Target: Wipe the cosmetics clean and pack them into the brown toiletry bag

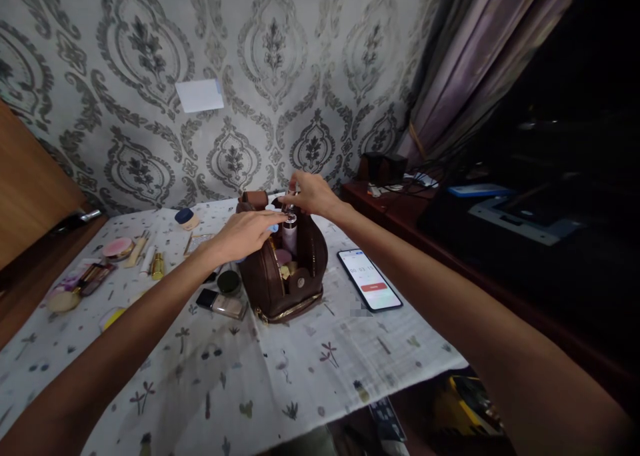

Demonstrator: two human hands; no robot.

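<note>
A brown zippered cosmetic bag (265,279) stands unzipped on the cloth, with several items inside. Upright in its opening is a slim bottle (290,238) with a silver collar. My right hand (313,193) reaches over the bag from the right, its bent fingers closed about the bottle's top. From the left, my left hand (245,235) lies across the bag's rim with fingers stretched out, the tips by the bottle's collar. A light blue bit shows under those fingers. A gold-coloured item (287,269) sits low in the bag.
Left of the bag lie a foundation bottle (223,304), a dark round jar (229,282), a blue-lidded jar (187,219), a pink compact (118,248) and several other cosmetics. A phone (370,279) with a lit timer lies to the right. Patterned cloth (200,376) covers the table; its edge drops at front right.
</note>
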